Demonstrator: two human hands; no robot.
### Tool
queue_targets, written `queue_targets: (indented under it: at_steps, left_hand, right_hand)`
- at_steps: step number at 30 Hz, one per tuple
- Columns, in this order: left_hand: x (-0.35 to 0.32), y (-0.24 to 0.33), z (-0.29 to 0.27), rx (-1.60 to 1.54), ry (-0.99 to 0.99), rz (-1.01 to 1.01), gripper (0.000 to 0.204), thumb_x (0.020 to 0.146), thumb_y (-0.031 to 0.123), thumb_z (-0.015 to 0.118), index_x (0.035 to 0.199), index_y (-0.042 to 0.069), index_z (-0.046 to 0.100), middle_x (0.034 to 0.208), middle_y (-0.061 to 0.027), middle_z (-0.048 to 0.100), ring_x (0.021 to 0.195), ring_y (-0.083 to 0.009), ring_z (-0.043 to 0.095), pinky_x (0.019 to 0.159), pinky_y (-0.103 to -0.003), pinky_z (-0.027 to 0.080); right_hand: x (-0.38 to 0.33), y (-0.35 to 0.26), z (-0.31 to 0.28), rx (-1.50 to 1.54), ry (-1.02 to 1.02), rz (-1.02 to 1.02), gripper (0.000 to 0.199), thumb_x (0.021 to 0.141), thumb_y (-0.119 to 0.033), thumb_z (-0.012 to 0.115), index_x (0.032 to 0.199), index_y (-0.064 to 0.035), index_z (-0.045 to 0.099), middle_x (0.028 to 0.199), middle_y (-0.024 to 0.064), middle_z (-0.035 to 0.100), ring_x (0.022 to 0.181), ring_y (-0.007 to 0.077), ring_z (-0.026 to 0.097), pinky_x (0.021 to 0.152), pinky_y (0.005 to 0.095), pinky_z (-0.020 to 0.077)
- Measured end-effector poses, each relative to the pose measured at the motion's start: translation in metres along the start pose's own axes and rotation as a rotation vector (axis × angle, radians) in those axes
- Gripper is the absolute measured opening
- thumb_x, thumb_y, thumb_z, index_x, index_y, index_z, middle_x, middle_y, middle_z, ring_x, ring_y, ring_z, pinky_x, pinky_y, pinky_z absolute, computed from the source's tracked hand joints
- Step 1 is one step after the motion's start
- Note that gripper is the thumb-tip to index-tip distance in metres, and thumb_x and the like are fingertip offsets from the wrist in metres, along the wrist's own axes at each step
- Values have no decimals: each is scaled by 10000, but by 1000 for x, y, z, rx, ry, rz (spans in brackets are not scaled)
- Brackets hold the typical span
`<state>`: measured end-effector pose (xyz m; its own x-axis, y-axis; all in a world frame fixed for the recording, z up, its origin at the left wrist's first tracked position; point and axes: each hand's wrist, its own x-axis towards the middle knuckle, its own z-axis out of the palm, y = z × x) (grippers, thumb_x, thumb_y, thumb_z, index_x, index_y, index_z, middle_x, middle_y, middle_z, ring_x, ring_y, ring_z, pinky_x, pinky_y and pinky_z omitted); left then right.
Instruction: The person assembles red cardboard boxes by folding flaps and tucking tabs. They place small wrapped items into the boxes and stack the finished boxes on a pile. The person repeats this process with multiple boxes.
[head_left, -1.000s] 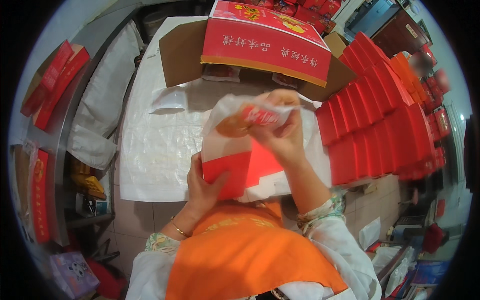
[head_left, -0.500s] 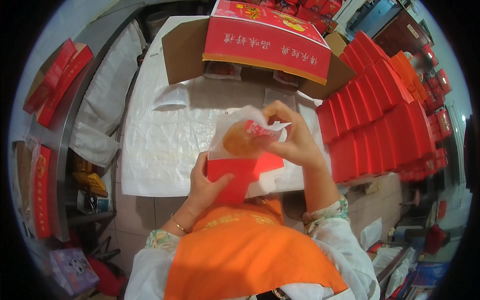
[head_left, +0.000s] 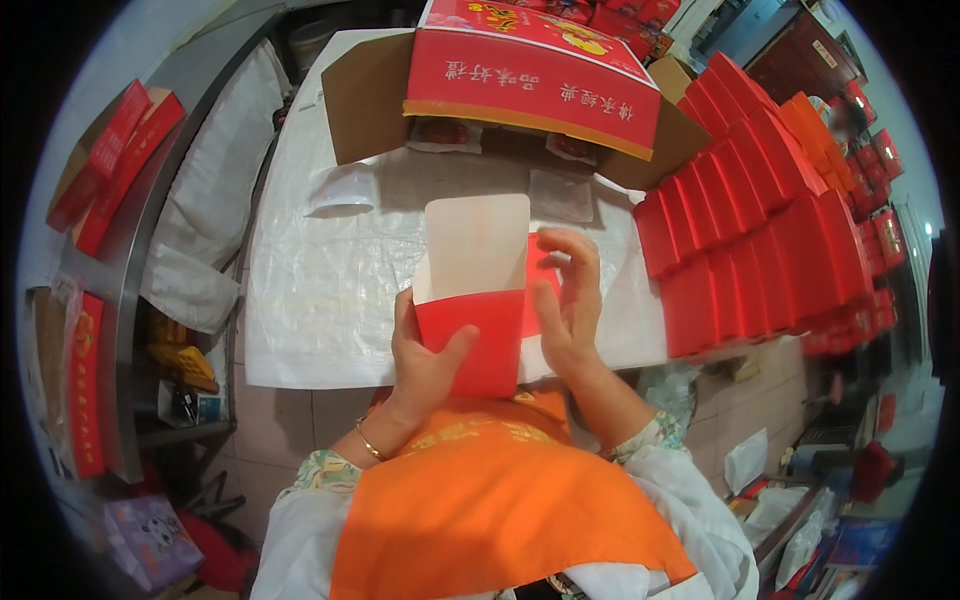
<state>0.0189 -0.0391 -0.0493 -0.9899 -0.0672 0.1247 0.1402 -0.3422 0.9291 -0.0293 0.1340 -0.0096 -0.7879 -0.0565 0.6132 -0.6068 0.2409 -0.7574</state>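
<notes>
My left hand (head_left: 422, 365) grips a small red carton (head_left: 478, 345) upright in front of me, thumb across its near face. The carton's pale inner flap (head_left: 478, 245) stands raised above its mouth. What lies inside the carton is hidden. At its right side my right hand (head_left: 572, 315) is open, thumb and fingers apart, close to a red side flap (head_left: 541, 275). Whether the fingertips touch that flap I cannot tell. Both hands are over the near edge of a table with a white plastic cover (head_left: 310, 290).
A large red box (head_left: 530, 95) lies at the back with brown side flaps spread; wrapped packs (head_left: 445, 135) show beneath its edge. A clear packet (head_left: 560, 197) and a translucent plastic piece (head_left: 343, 192) lie before it. Rows of red cartons (head_left: 760, 240) crowd the right.
The round pastry in its clear wrapper, held by my right hand above the carton, is out of sight. My right hand has come down beside the carton and its fingers have spread. The pale flap now shows upright.
</notes>
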Motion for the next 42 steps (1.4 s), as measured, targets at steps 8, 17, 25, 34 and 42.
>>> queue_targets:
  at_steps: [8,17,25,34,42]
  left_hand:
    - [68,-30,37,170,-95,352,908,835,101,734,1515,39,137,1420,-153,378,1309,-255,418,1058,-395,411]
    - [94,-82,45,476,-222,671,847,888,314,672,1548,79,196,1457,-234,357,1326,-392,377,1085,-476,342]
    - [96,-69,44,551,-247,813,632,945,443,572,1433,80,400,1394,-235,423,1278,-393,423,1049,-477,365]
    - [98,-49,61,415,-221,666,519,1018,503,345,984,31,559,1179,-198,529,1093,-306,520,927,-374,409]
    - [96,-36,71,468,-190,647,206,927,161,384,815,27,495,992,-118,551,793,-190,482,713,-312,403]
  right_hand:
    - [3,17,2,184,22,81,591,1013,-321,520,1487,-47,297,1378,103,462,1210,206,485,1045,352,386]
    - [0,80,-19,158,204,22,549,1010,-372,532,1420,-30,404,1413,113,447,1299,226,443,1093,351,341]
    - [-11,80,-14,170,260,2,475,1018,-347,505,1371,-32,455,1350,130,485,1257,240,471,1076,344,352]
    - [-12,71,-18,102,322,-35,279,1018,-308,474,1084,-38,503,1077,90,520,979,202,505,898,315,408]
    - [-3,61,-27,-106,362,-23,205,945,-172,462,805,-24,486,894,120,524,779,237,497,713,329,422]
